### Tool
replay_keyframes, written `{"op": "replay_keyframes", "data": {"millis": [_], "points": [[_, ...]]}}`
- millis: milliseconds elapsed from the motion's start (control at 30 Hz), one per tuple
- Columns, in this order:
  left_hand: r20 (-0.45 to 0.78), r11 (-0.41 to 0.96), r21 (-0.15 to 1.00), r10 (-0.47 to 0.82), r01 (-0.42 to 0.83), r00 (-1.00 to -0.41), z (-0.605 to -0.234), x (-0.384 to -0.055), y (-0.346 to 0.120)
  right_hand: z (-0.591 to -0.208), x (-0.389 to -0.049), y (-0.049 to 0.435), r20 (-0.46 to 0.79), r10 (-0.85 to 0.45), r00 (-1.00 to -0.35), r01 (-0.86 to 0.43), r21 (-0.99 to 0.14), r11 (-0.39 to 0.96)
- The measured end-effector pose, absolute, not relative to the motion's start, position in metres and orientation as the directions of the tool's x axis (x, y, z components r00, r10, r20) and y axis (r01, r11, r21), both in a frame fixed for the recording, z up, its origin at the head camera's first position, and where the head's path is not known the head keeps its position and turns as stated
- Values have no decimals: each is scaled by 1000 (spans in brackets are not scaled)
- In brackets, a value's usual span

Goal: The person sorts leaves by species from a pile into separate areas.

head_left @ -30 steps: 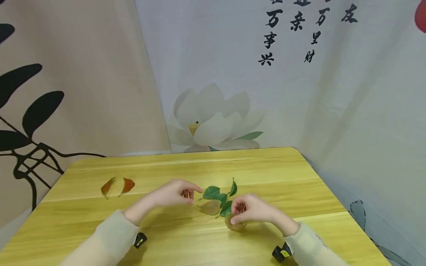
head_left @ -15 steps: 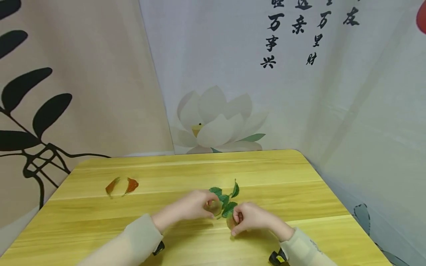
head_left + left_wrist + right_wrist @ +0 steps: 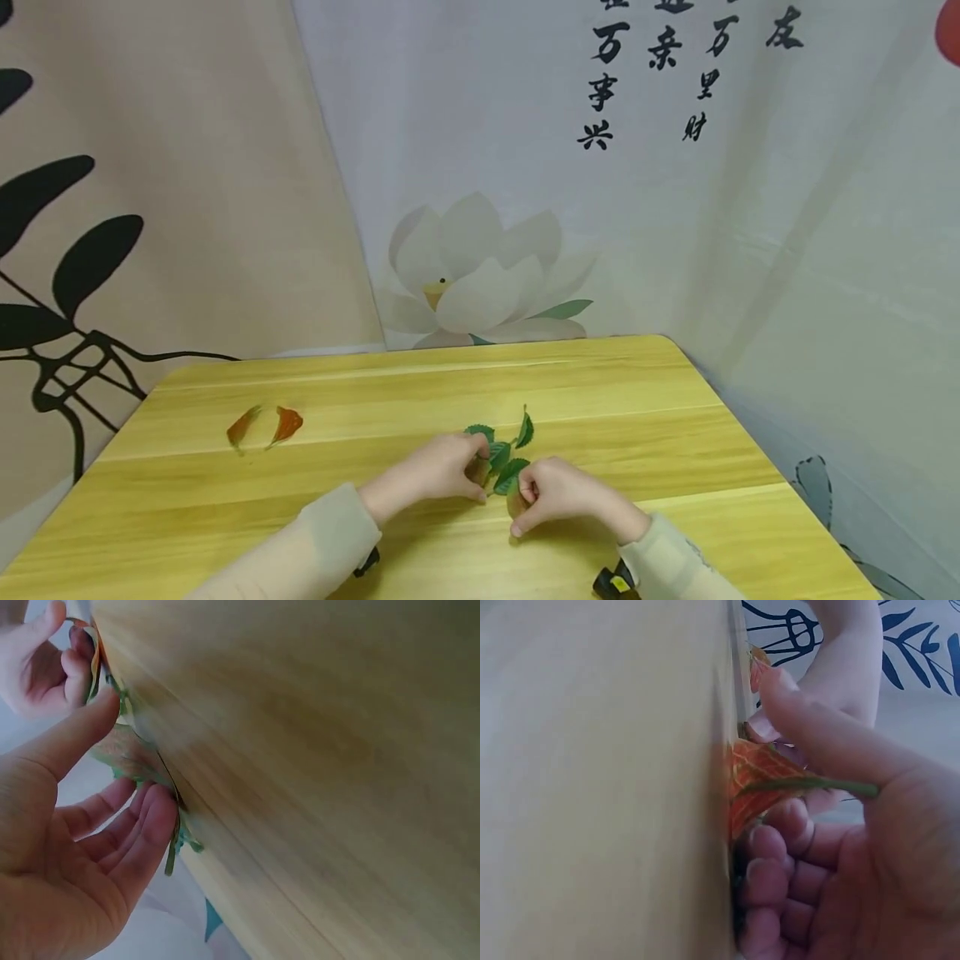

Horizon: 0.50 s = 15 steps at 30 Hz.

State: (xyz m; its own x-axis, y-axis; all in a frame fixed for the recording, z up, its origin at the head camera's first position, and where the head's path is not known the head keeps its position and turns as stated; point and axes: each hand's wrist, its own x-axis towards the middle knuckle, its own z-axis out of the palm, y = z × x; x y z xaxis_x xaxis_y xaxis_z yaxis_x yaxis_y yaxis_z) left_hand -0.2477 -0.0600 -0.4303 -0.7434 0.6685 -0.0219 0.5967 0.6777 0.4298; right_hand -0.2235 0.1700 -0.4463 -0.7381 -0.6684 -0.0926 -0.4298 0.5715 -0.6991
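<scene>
My left hand [image 3: 442, 471] is low over the table, its thumb and fingers round the edges of a brownish-green leaf [image 3: 131, 750] lying between them. The hand partly hides this leaf in the head view. Just to the right, my right hand [image 3: 558, 492] holds another leaf [image 3: 769, 780], orange-red with pale veins, between curled fingers and thumb. Its green stalk points toward the thumb's base. Green toothed leaves [image 3: 512, 475] lie between and behind the two hands, with one small upright-pointing leaf [image 3: 525, 431] at the back.
Two reddish-brown leaves, a left one [image 3: 242, 427] and a right one [image 3: 286, 425], lie apart at the table's left. The yellow wooden table [image 3: 675, 433] reaches back to a printed cloth [image 3: 480, 167]. A black wrist camera [image 3: 615, 582] sits beneath the right sleeve.
My left hand has come in from the left, over the brownish leaf it was beside a second ago. My right hand stays at its leaf, shifted slightly toward the front.
</scene>
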Motion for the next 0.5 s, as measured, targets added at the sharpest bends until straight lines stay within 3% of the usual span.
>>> {"op": "replay_keyframes", "data": {"millis": [300, 500], "points": [[-40, 657, 469, 684, 590, -729, -434, -251, -69, -451, -222, 165, -87, -648, -756, -455, -643, 616], [-12, 648, 470, 683, 599, -730, -433, -254, -71, -453, -226, 168, -97, -639, -763, -423, -672, 608]]}}
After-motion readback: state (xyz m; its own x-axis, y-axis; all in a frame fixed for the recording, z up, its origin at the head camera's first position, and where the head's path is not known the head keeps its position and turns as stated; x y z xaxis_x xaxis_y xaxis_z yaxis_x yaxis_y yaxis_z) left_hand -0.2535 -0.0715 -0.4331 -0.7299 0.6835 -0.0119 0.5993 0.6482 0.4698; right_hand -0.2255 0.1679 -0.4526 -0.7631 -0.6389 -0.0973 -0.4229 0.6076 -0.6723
